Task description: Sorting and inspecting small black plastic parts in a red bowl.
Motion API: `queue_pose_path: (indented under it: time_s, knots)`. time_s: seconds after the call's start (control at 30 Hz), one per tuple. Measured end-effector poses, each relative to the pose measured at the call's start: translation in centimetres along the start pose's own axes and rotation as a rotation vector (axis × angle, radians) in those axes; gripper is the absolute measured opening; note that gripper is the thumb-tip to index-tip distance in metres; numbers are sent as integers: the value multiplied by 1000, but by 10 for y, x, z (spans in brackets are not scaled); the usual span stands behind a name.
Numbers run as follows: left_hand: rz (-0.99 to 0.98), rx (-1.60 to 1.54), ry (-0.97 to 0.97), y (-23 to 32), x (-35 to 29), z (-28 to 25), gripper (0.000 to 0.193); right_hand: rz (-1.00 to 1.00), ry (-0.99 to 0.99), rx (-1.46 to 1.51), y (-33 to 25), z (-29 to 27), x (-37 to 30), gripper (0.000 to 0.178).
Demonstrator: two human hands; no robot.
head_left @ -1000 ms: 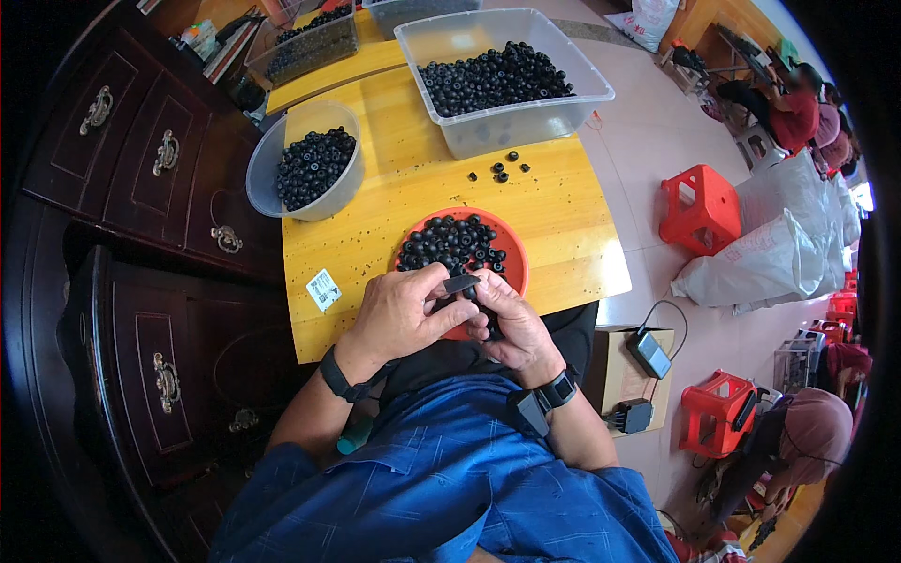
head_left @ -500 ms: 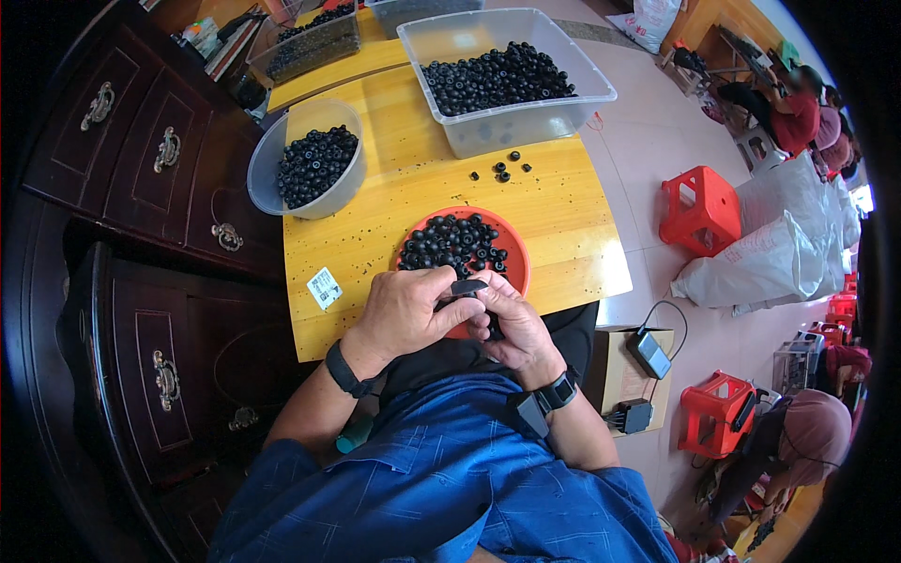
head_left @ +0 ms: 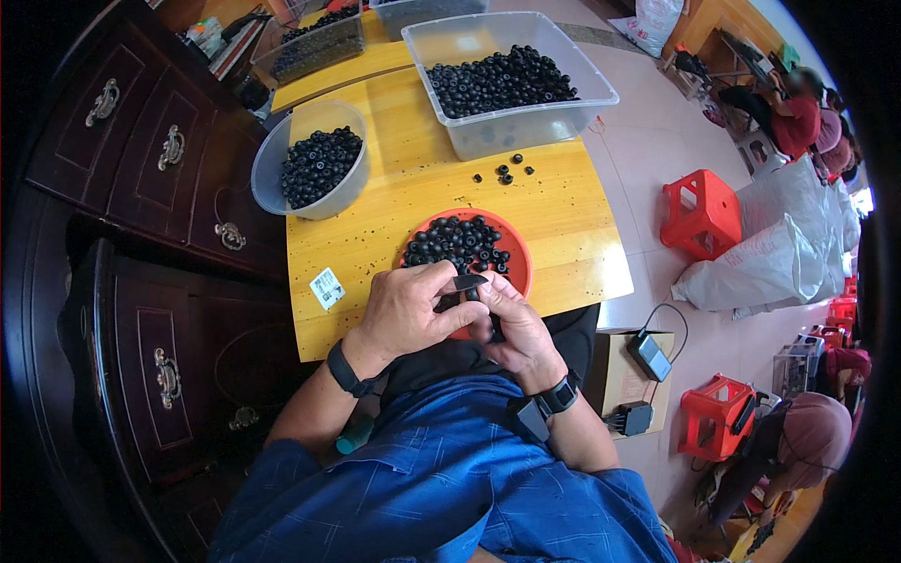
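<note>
Both hands meet over the near edge of a round orange-red dish point(head_left: 523, 253) full of small black ring-like pieces point(head_left: 458, 239). A short dark blade point(head_left: 470, 281) sticks out from the fingers of my left hand point(head_left: 402, 305), which is closed on it. My right hand point(head_left: 522, 328) is closed around a black round piece point(head_left: 472, 295), mostly hidden by the fingers. The blade's tip lies by my right thumb, just above that piece. Whether the blade touches it I cannot tell.
On the yellow table point(head_left: 394, 178) stand a round clear tub point(head_left: 265, 178) and a large clear bin point(head_left: 511, 131), both with black pieces. Several loose pieces point(head_left: 506, 174) and a white label point(head_left: 327, 288) lie there. Dark drawers point(head_left: 141, 310) are left; red stools point(head_left: 702, 214) right.
Both hands stay over the dish in nearly the same place. The lower fingers of my right hand have shifted and look blurred. The whole view has moved slightly.
</note>
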State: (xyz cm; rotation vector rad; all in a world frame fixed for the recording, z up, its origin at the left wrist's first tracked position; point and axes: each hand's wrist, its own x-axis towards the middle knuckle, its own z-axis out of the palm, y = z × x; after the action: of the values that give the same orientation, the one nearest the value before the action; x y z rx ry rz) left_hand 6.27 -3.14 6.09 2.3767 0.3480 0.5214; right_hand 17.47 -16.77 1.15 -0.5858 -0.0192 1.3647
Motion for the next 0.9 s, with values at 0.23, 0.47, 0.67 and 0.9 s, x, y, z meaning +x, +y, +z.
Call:
queue_pose_path:
  time_s: [0.23,0.47,0.67,0.9]
  knots:
    - [38,44,-40,-6,-3,3,35,3,-8,7,-1,0,0,9]
    - [17,11,-93,-9,-4,7,38,-19,9,-26,1,-7,3,8]
    - [47,37,-48,-6,-1,6,32,-16,-16,-38,-3,-5,5,9]
    - [16,-72,42,5,2,3,20,35,17,-15,-2,1,7,12]
